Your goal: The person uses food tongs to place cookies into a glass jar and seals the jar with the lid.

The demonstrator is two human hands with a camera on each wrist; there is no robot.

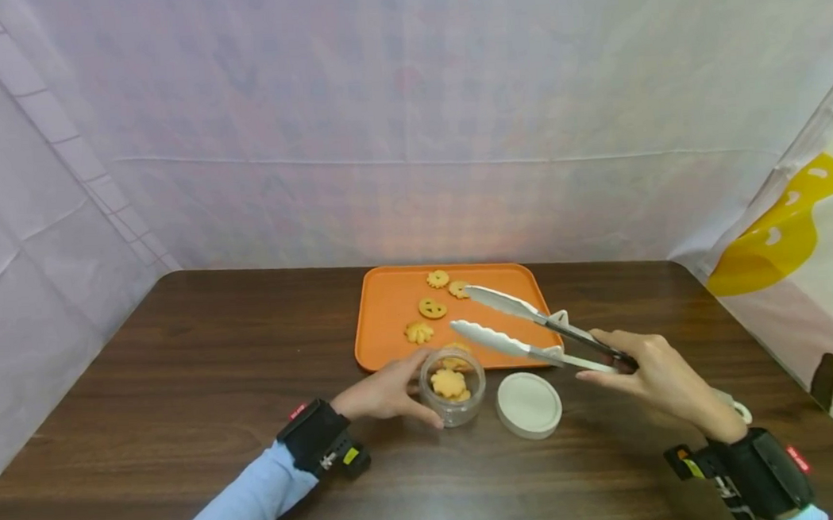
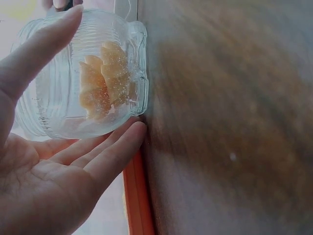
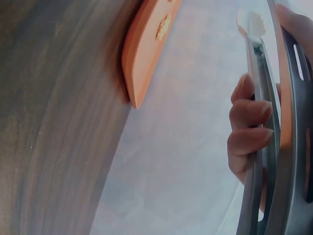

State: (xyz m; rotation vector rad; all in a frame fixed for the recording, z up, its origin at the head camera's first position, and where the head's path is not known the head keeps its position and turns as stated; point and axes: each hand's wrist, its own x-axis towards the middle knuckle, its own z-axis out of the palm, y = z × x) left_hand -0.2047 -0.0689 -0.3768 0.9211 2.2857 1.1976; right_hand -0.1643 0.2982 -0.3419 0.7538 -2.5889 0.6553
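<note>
My left hand is around the left side of a clear glass jar, with the thumb at the front and fingers behind. Inside the jar, flower-shaped cookies lean together at the bottom. My right hand grips metal tongs with pale scalloped tips. Their arms are spread apart, with nothing between the tips, over the right part of an orange tray. Several cookies lie on this tray, among them a pretzel-shaped cookie and a flower-shaped cookie.
Right of the jar, a round white lid lies on the dark wooden table. Pale cloth hangs behind the table's far edge. A yellow shape shows on the right-hand side.
</note>
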